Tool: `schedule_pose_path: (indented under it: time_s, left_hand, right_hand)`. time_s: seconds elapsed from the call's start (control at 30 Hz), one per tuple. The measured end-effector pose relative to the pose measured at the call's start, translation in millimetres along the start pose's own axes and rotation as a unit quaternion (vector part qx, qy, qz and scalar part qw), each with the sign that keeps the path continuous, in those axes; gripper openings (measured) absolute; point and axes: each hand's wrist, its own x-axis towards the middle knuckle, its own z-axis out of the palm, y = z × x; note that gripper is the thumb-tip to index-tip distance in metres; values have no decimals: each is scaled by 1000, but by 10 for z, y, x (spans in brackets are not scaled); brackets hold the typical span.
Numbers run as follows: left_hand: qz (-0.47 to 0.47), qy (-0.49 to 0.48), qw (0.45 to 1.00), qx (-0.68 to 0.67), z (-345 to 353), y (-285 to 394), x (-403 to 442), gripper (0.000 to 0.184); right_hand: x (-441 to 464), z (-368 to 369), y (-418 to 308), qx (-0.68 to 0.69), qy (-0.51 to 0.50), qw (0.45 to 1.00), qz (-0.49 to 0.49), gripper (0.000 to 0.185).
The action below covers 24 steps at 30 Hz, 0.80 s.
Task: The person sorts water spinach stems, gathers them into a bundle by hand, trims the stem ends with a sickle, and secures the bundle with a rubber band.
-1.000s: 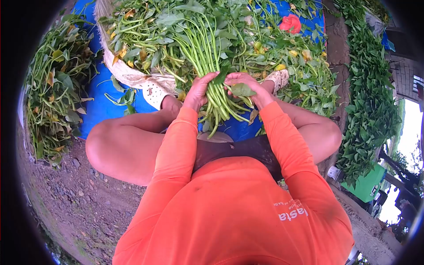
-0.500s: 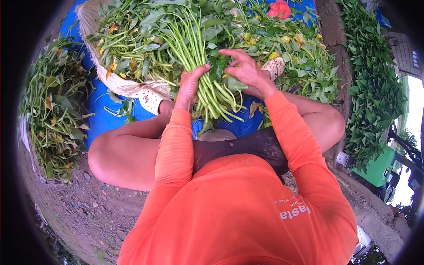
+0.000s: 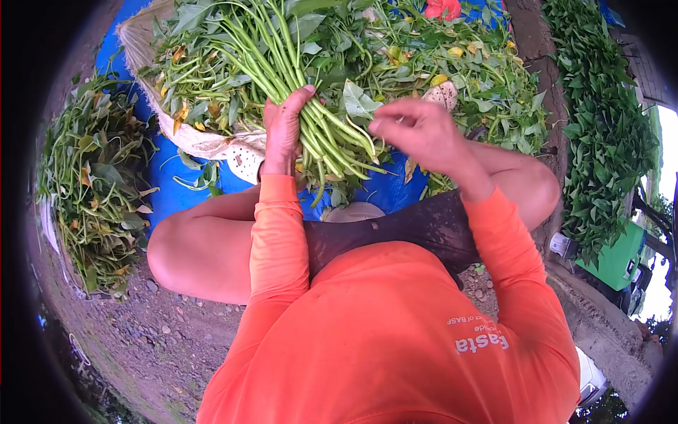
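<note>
Gripping smooth, slender stems (image 3: pixel 272 67), the left hand (image 3: pixel 284 127) curls; the right hand (image 3: pixel 429 136) bends, hold unclear.

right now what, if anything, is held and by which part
The left hand grips a bunch of long green stems around its lower part. Whether the right hand holds the pale green leaf beside it cannot be told.

Left hand (image 3: pixel 284 131): one, closed round a bundle of green stems (image 3: pixel 332 141), leafy ends away from the body, bare ends toward the lap. Right hand (image 3: pixel 427 141): one, fingers bent, next to a green leaf (image 3: pixel 359 101); contact unclear. Heap of leafy greens (image 3: pixel 487 106), some leaves yellow, beyond the hands. Blue sheet (image 3: pixel 169 194), beneath. Pale sacking (image 3: pixel 194 140), at heap's edge. Second heap (image 3: pixel 99 191), far left. Perforated pale shoes (image 3: pixel 245 162), two. Orange long-sleeved shirt (image 3: pixel 381 332), worn.
</note>
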Motion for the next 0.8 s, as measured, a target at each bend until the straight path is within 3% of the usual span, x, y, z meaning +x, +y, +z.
schedule_pose_path:
  time_s: [0.07,0.13,0.27,0.43,0.53,0.57,0.67,0.7,0.77,0.8]
  left_hand:
    - [18,6,1000,5,51,37,-14,37]
    - [37,9,999,4,76,83,-54,38]
    - [74,6,997,-4,65,138,-79,37]
    - [102,22,994,-22,50,269,-110,37]
    - [100,22,994,-36,47,367,-142,39]
    - [99,21,994,-42,41,386,-146,38]
    - [101,24,993,-46,-65,439,-69,32]
    - [96,16,994,-53,-149,471,-25,30]
    - [85,0,994,-76,-302,557,-14,29]
    - [67,10,993,-95,-346,592,-27,28]
  right_hand:
    - [-92,238,42,9,-20,999,36,27]
    - [-119,377,123,107,-59,985,125,25]
    - [-58,488,280,341,-82,890,291,25]
    - [79,496,136,459,-95,806,362,20]
    - [165,494,99,326,-161,903,227,22]
    - [154,567,44,213,-148,961,96,27]
    - [93,505,-225,-14,-392,920,16,28]
    - [44,475,-175,-34,-421,906,-36,27]
    - [14,282,328,-66,-349,932,-68,29]
    - [28,68,595,-107,-258,960,0,32]
